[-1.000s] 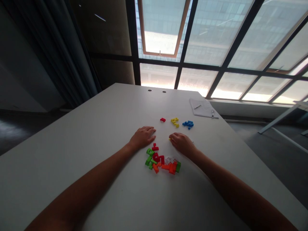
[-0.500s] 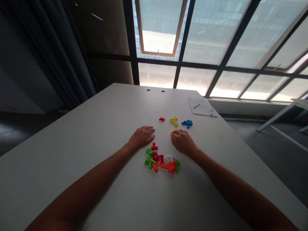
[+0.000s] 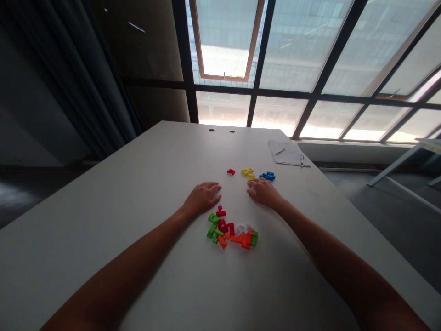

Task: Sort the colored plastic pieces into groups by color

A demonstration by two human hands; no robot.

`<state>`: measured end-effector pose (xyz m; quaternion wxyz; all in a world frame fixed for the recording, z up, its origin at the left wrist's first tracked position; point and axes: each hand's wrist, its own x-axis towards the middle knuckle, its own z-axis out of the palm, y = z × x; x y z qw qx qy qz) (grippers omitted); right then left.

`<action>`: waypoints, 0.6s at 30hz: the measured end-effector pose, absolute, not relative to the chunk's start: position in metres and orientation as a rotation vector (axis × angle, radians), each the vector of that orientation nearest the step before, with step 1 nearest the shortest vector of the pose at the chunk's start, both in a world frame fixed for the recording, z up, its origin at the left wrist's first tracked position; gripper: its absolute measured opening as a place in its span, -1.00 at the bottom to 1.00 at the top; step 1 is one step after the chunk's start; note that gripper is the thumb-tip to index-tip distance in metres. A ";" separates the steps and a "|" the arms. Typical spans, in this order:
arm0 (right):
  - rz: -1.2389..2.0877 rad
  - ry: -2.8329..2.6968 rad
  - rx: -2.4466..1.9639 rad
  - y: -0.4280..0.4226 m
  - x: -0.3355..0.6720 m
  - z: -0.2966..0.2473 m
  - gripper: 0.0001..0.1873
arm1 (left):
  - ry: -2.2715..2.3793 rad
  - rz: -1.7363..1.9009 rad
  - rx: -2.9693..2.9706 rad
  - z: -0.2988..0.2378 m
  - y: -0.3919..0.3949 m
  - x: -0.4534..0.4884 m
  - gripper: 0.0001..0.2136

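My left hand [image 3: 202, 196] rests flat on the white table with its fingers stretched out, holding nothing. Just below it lies a mixed pile of small plastic pieces: red pieces [image 3: 223, 225], green pieces [image 3: 214, 219], orange pieces [image 3: 245, 240] and pale clear pieces [image 3: 240, 229]. My right hand [image 3: 263, 192] is closed at the fingertips on a small yellow piece, mostly hidden, against the near side of the yellow pieces [image 3: 247, 172]. Blue pieces [image 3: 268, 175] sit together just beyond its knuckles. One red piece [image 3: 231, 172] lies apart, left of the yellow ones.
Papers [image 3: 288, 152] with a pen [image 3: 280, 151] on top and another pen [image 3: 302, 160] at the side lie near the table's right edge. Two round holes are in the far end of the table [image 3: 179, 151]. Windows stand behind it, with a dark curtain [image 3: 86, 69] at left.
My right hand has moved forward and slightly right, carrying the yellow piece up to the other yellow pieces. My left hand and the mixed pile have stayed in place.
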<state>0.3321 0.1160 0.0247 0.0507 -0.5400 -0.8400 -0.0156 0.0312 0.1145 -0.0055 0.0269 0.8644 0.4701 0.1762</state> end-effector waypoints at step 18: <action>-0.007 -2.584 -1.631 0.119 0.334 0.016 -0.67 | 1.443 0.546 2.664 -0.004 0.113 0.032 -0.64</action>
